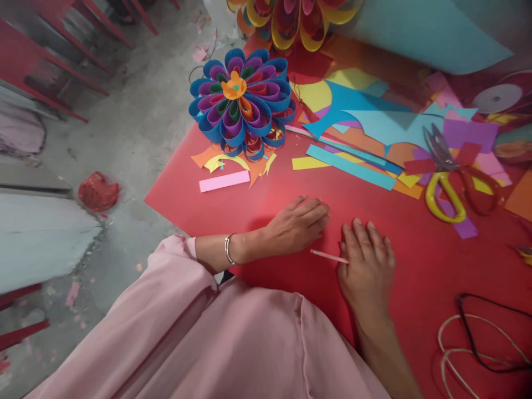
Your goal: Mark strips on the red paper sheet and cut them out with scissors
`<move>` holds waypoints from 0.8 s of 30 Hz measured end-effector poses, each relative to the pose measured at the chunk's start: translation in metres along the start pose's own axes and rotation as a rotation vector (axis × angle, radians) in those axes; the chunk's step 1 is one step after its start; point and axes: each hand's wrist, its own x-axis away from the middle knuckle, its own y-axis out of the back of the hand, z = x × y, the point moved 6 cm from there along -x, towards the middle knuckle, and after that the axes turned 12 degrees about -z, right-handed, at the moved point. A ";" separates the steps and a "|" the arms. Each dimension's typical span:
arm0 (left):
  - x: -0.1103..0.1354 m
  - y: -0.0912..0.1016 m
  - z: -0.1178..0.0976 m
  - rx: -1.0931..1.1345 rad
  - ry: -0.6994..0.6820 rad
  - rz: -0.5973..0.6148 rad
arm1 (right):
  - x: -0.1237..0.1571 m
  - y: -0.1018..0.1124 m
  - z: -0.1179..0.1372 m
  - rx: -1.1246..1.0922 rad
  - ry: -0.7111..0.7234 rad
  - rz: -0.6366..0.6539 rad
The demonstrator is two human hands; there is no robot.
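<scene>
My left hand (298,224) lies palm down on the red tabletop (266,194), fingers stretched out to the right, with nothing seen in it. To its right, my right hand (368,263) rests flat with its fingers pointing away from me. A thin pale-pink strip (326,255), seen narrow, lies between the hands. Its right end meets the thumb side of my right hand; whether it runs under the hand is hidden. Beyond my left hand sits a flat pink paper strip (224,181). Further back stands a paper flower (241,102) of blue, purple, red and green loops with an orange centre.
Scissors (446,166) with yellow and red handles lie at the right on coloured paper scraps (394,127). A blue strip (351,166) lies before them. Another looped paper flower (295,19) is at the back. Cords (469,349) curl at lower right. The table's left edge drops to a littered floor.
</scene>
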 end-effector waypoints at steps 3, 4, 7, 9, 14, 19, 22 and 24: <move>-0.002 0.001 0.001 -0.007 0.004 0.008 | 0.000 -0.003 -0.001 -0.011 -0.006 0.001; -0.002 0.002 0.002 -0.005 0.002 0.007 | -0.001 -0.004 -0.001 -0.011 -0.012 -0.001; -0.002 0.004 0.002 0.024 0.005 -0.006 | -0.001 -0.003 0.001 0.006 -0.040 0.001; 0.000 0.005 0.001 0.060 0.007 -0.017 | -0.001 -0.001 0.004 0.017 -0.079 0.042; 0.004 0.001 0.009 0.087 0.013 -0.104 | -0.003 -0.005 0.007 -0.015 -0.161 0.184; 0.004 0.001 0.011 0.092 0.011 -0.131 | -0.005 -0.008 0.003 -0.029 -0.217 0.270; 0.003 0.002 0.009 0.061 -0.003 -0.129 | -0.006 -0.005 0.005 -0.041 -0.215 0.254; 0.003 0.003 0.009 0.043 -0.023 -0.135 | -0.006 -0.005 0.005 -0.051 -0.214 0.237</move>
